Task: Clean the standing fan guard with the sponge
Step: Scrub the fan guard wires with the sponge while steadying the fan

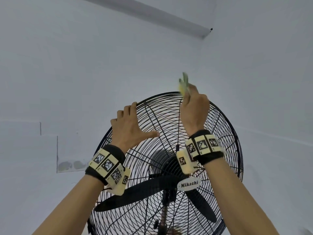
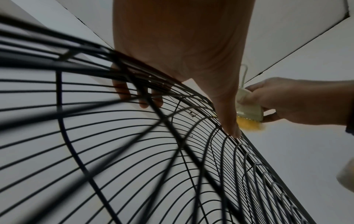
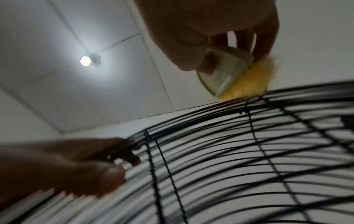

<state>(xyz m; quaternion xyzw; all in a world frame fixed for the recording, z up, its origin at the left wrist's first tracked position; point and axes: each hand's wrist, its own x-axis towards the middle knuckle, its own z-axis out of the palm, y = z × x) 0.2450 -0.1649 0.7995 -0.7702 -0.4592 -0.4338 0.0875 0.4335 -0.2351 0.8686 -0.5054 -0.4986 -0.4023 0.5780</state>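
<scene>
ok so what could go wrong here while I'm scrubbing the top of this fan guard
1. Your left hand grips the guard rim with fingers curled through the wires; they could get pinched.
2. The sponge, pinched in your right hand, only touches the top edge and might slip off.
3. Pushing that high could tip the fan.

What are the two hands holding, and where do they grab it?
The right hand pinches the sponge by its pale plastic top. The left hand grips the fan guard at its upper rim, fingers curled over the wires.
</scene>
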